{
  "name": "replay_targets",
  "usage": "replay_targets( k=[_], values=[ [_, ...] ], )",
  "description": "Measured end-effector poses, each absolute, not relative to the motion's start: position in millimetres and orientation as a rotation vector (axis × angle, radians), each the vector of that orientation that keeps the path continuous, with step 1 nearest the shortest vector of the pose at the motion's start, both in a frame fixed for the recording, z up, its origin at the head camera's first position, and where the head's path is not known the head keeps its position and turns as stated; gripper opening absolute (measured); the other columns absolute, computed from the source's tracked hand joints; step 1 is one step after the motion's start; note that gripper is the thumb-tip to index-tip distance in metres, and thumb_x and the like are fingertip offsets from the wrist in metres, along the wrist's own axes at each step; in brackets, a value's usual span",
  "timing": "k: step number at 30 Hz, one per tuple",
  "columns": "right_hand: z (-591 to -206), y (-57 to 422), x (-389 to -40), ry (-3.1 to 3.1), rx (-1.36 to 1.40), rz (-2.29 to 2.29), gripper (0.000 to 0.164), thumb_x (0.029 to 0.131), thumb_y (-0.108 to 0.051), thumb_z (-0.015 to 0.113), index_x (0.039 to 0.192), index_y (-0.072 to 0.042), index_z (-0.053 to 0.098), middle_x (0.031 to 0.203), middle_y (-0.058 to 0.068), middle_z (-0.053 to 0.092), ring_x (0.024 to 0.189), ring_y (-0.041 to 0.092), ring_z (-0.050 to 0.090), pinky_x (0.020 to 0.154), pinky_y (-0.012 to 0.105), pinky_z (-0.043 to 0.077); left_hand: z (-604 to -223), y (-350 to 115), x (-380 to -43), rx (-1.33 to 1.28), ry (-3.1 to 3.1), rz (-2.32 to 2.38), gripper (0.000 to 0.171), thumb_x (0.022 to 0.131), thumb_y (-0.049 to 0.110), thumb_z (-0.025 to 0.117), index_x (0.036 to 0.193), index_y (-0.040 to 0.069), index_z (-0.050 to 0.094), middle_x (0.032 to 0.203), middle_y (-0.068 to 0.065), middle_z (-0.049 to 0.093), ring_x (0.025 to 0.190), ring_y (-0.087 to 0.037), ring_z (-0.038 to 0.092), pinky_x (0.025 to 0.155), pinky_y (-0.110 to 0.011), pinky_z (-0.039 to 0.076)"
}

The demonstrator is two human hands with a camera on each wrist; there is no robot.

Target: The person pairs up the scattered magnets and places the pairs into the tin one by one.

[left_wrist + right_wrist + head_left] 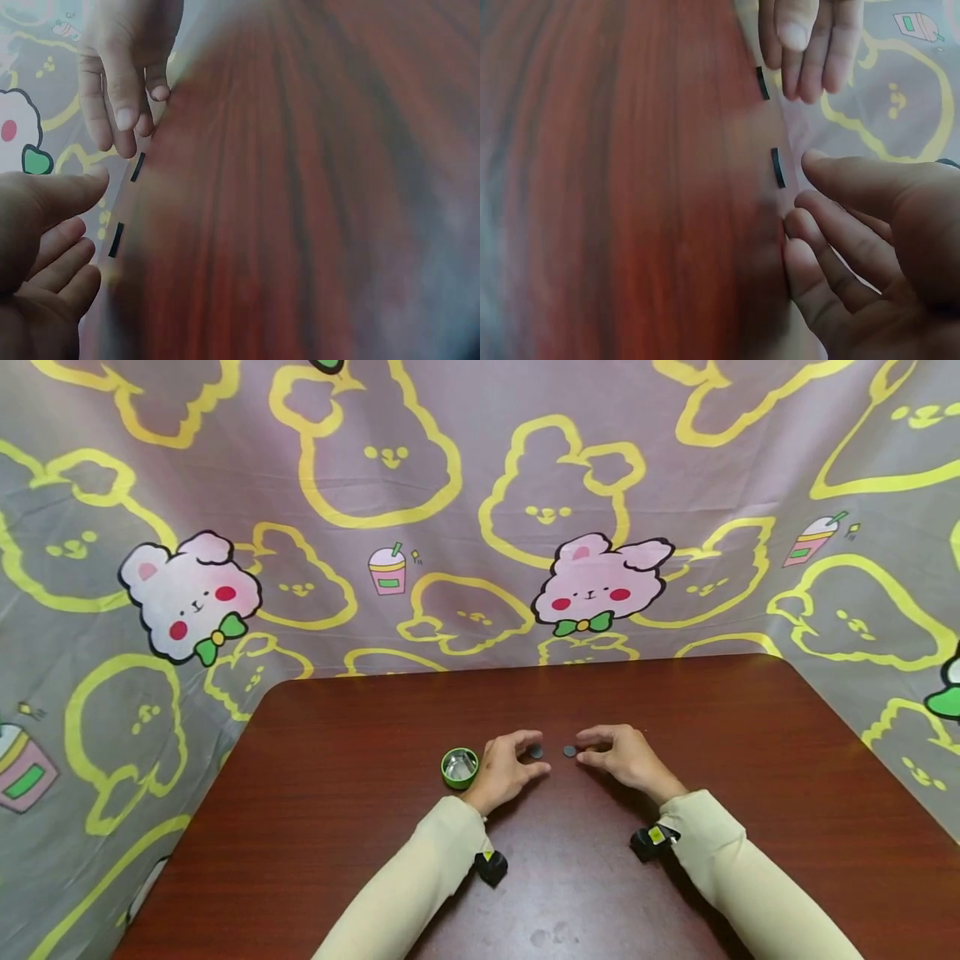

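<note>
Two small dark grey discs lie flat on the brown table, a short gap apart. My left hand (507,767) is around the left disc (536,752), thumb and fingers spread apart with the disc between them. Facing it, my right hand (624,758) has its thumb and fingertips just beside the right disc (570,751). In the left wrist view both discs show edge-on as thin black strips, the nearer disc (116,240) apart from the left thumb. The right wrist view shows the near disc (778,168) off the right thumb tip. Neither hand holds anything.
A small round green tin (459,768) with a shiny silvery inside stands just left of my left hand. The wood-grain table (337,860) reaches back to a curtain (465,468) printed with cartoon rabbits. Wrist cameras sit under both sleeves.
</note>
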State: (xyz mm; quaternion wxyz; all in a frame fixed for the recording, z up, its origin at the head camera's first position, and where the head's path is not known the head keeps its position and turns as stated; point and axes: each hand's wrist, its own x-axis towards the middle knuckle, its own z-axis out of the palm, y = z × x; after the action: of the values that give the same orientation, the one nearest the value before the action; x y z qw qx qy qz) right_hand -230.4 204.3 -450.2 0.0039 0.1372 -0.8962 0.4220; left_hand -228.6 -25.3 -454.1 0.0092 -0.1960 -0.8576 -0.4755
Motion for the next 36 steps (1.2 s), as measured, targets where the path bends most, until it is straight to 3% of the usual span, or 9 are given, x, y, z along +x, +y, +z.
replay_targets(
  k=[14, 22, 36],
  values=[
    [-454.1, 196.5, -236.8, -2.804, 0.403, 1.267, 0.027, 0.083, -0.006, 0.08, 0.109, 0.0, 0.075, 0.1, 0.01, 0.075, 0.081, 0.018, 0.065, 0.068, 0.033, 0.052, -463.1, -19.8, -234.5, -0.518, -2.688, -1.315, 0.039, 0.083, 0.006, 0.082, 0.12, 0.005, 0.071, 0.11, -0.005, 0.074, 0.105, -0.02, 0.067, 0.09, -0.032, 0.052],
    [-454.5, 195.9, -238.3, -2.794, 0.388, 1.255, 0.024, 0.082, -0.005, 0.081, 0.105, -0.001, 0.076, 0.098, 0.01, 0.075, 0.09, 0.026, 0.07, 0.075, 0.039, 0.055, -463.7, -20.0, -235.2, -0.501, -2.651, -1.346, 0.029, 0.084, 0.004, 0.08, 0.112, 0.003, 0.073, 0.103, -0.006, 0.075, 0.1, -0.019, 0.069, 0.089, -0.032, 0.053],
    [-457.5, 185.9, -238.6, -2.79, 0.37, 1.277, 0.018, 0.082, -0.005, 0.081, 0.1, -0.004, 0.077, 0.093, 0.007, 0.076, 0.09, 0.025, 0.071, 0.079, 0.044, 0.056, -466.4, -17.3, -238.3, -0.544, -2.639, -1.444, 0.025, 0.084, 0.005, 0.08, 0.108, 0.003, 0.074, 0.099, -0.003, 0.076, 0.096, -0.015, 0.071, 0.09, -0.03, 0.052]
  ],
)
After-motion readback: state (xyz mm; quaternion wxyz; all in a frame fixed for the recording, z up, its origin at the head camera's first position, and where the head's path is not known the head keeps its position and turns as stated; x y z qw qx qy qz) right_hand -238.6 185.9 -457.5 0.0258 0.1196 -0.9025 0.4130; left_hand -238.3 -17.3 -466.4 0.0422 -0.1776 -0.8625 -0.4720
